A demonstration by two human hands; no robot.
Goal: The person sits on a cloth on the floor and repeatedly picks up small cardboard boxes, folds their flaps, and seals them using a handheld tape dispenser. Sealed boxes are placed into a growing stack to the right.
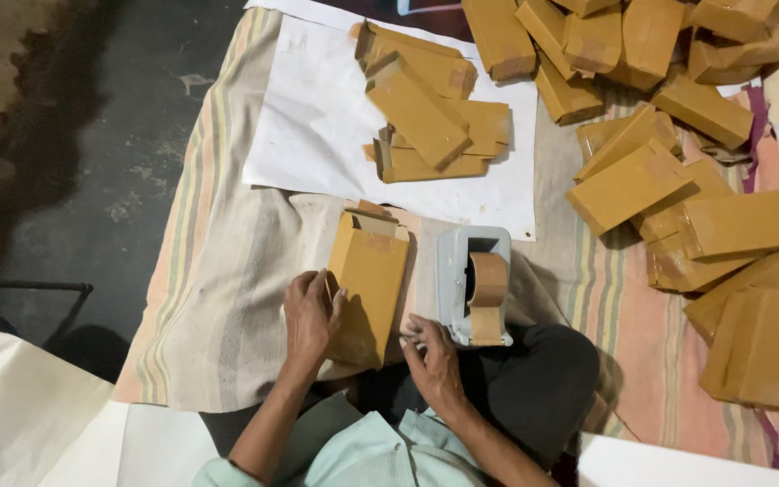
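We see a flat brown cardboard box lying on the striped cloth spread over the floor, just left of the grey tape dispenser, which we take as our landmark. The left hand rests palm down on the box's near left edge, fingers spread and pressing it flat rather than closing around it. The right hand sits at the near left corner of the dispenser, fingers curled together; whether this grip pinches a tape end we cannot tell, as the fingertips are too small to read. The box's far flap stands slightly raised. We judge the box light and fairly stiff across its broad face, yet easily dented at flaps and corners, with a smooth surface that could slide on the cloth; the long side edges seem the safest place to take hold. Beyond the dispenser lies a white paper sheet carrying a small heap of similar boxes, and to the dispenser's right a larger pile of boxes spreads out.
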